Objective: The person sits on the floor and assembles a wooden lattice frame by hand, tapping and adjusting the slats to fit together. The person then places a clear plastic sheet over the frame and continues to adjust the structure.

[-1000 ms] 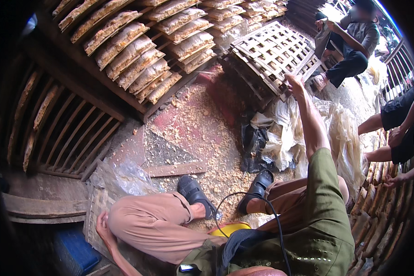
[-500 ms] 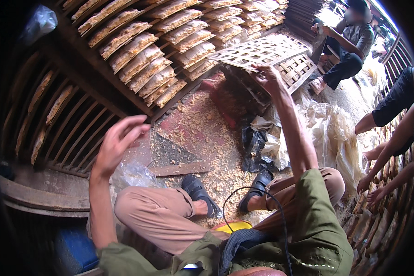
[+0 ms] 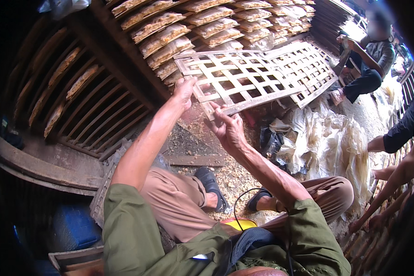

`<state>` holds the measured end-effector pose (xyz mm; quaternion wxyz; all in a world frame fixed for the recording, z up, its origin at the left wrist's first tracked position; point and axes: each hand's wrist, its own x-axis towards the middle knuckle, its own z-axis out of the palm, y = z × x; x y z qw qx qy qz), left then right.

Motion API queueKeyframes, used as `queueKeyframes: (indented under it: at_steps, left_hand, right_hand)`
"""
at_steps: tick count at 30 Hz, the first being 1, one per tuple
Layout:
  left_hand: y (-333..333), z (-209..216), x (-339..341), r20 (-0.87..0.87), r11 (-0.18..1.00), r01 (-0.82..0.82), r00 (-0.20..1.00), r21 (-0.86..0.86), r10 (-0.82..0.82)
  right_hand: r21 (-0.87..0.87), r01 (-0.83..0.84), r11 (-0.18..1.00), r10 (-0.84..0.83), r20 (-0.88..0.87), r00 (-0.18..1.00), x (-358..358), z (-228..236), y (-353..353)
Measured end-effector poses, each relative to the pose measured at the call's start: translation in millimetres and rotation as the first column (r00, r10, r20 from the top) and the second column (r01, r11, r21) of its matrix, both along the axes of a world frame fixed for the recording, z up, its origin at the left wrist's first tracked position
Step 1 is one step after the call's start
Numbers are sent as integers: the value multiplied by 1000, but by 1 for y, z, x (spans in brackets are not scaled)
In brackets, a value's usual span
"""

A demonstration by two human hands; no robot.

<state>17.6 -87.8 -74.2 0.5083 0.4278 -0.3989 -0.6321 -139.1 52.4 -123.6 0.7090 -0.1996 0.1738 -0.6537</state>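
Observation:
A framed wooden lattice tray (image 3: 244,102) with wide square gaps is held up in front of me, tilted. My left hand (image 3: 185,92) grips its near left side, fingers wrapped round the frame. Close by, my right hand (image 3: 228,128) holds the frame's lower corner between thumb and fingers. Beyond it, to the right, rests a second lattice tray (image 3: 303,69), which the held tray partly overlaps. Underneath, crumbs lie scattered over the floor (image 3: 237,177).
Racks of filled trays (image 3: 165,48) rise at the back left. Crumpled clear plastic bags (image 3: 326,133) heap at the right. A person (image 3: 372,60) sits at the far right; another person's arms (image 3: 395,184) reach in nearer. A blue container (image 3: 76,227) stands at lower left.
My left hand has moved from empty air to the tray's left side. The tray has been lifted off the stack and drawn nearer and left, my right hand still holding it.

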Motion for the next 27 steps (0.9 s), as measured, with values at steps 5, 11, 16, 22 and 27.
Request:
queueKeyframes:
  at_steps: [5,11,16,22,27]
  left_hand:
    - [19,12,11,66,972,-18,997,-236,34]
    - [47,83,46,385,884,106,919,-456,88]
    - [54,89,86,443,874,212,897,-437,4]
    - [67,99,58,532,834,361,841,-417,-98]
    - [71,104,47,566,810,443,806,-385,-172]
  right_hand:
    - [185,-232,955,280,-306,910,16,-20,17]
    - [132,-833,537,312,-949,51,-9,22,5]
    - [2,-720,694,-283,-919,-275,-77,76,-28]
    - [-616,-576,537,-814,-198,-546,-173,69,-16]
    - [-722,-236,650,-717,-482,-503,-202,69,-26]
